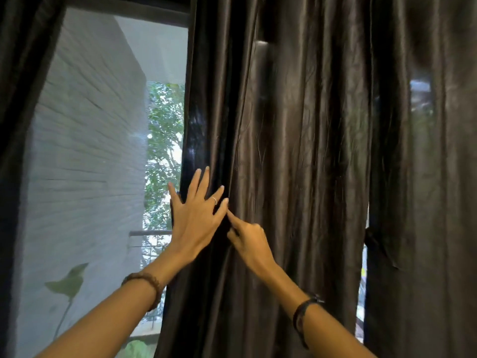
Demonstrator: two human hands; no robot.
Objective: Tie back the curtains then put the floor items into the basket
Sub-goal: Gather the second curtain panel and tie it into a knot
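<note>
A dark, shiny curtain [284, 151] hangs in folds over the middle and right of the window. My left hand [196, 218] lies flat with spread fingers against the curtain's left edge, its thumb at the hem. My right hand [247, 241] is just right of it, index finger stretched toward the left hand's little finger, the other fingers curled into a fold of the cloth. A second dark curtain [18, 125] hangs at the far left. Another panel [426, 177] hangs at the right, cinched by a dark tie [371, 241]. No basket or floor items are in view.
The uncovered window pane [103, 151] shows a white brick wall and green trees outside. A narrow gap of light [362, 293] shows between the middle curtain and the right panel. A leafy plant [69, 282] stands behind the pane at lower left.
</note>
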